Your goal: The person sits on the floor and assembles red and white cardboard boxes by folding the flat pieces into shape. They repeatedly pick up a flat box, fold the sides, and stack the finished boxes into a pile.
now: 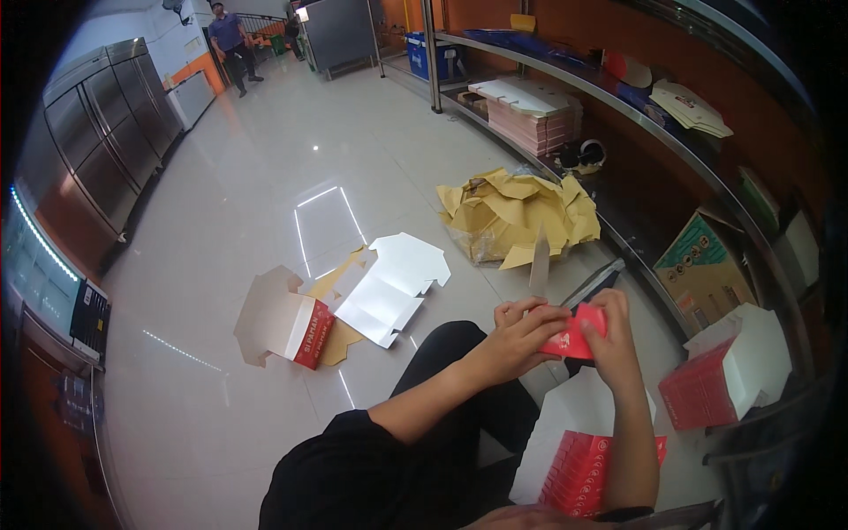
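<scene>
Both hands grip a small red carton (579,332) with white print, held above my bent knee. My left hand (528,329) closes on its left side, while my right hand (613,337) pinches its right side with thumb and fingers. A pale cardboard flap (540,263) stands up just beyond my left fingers. Under my right forearm sits an open white-lined box (565,402), with a row of folded red cartons (576,473) in it. Farther left on the floor lie an opened red box (313,334) and an unfolded white carton sheet (391,287).
Crumpled brown paper (521,215) lies ahead beside a metal shelf (583,72) carrying stacked flat cartons (532,124). At right stands another red-and-white box (707,389), near a brown cardboard box (711,274). Steel refrigerators (102,124) line the left wall; a person (231,44) is in the background.
</scene>
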Motion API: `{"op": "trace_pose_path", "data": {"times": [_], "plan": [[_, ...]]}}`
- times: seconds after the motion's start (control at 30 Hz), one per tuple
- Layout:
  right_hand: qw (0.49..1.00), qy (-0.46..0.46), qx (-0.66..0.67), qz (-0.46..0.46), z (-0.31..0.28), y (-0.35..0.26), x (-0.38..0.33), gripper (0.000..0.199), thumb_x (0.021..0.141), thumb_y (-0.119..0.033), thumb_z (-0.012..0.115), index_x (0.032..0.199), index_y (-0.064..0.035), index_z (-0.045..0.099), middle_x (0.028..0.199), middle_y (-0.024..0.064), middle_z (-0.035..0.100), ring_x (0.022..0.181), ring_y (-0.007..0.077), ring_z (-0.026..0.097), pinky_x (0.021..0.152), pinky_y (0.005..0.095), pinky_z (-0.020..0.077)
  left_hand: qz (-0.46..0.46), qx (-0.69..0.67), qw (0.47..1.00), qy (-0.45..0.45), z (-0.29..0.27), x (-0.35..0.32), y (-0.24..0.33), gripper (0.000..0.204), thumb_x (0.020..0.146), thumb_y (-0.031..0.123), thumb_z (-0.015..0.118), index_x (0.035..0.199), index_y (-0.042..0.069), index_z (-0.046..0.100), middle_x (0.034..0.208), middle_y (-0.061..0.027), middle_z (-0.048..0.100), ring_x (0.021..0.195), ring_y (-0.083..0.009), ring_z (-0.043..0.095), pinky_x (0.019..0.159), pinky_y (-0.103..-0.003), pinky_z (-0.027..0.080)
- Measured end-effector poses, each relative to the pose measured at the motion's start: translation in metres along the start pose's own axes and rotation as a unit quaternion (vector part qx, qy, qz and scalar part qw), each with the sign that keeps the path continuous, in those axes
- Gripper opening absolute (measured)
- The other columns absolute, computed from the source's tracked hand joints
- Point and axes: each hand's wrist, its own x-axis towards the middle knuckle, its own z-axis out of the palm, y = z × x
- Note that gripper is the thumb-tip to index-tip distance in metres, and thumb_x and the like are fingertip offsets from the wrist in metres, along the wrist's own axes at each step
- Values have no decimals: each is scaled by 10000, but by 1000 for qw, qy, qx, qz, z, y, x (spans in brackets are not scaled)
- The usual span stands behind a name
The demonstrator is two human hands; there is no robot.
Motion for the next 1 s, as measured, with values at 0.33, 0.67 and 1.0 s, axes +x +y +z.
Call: {"op": "trace_pose_path", "data": {"times": [0.33,0.67,1.0], "plan": [[985,-128,113,-7,-16,-2,1,456,853,-306,434,1211,-32,362,1166,144,388,1128,269,380,974,338,254,4,-20,998,-54,-17,7,-6,514,582,110,728,1043,137,500,1212,-57,466,1062,-294,418,874,-400,278],[919,-247,-183,246,-119,39,-62,310,843,-245,514,1080,-47,492,1100,121,482,1051,227,462,902,317,357,-187,-248,950,23,75,-6,10,609,624,27,734,1120,7,382,1068,-132,401,1071,-270,436,909,-372,377],[924,83,142,344,-95,71,-207,183,819,-167,565,931,-30,516,893,41,525,892,106,477,817,261,374,-45,-400,853,-333,124,-34,25,206,793,134,593,951,22,525,833,-161,564,811,-337,560,699,-350,439]]}}
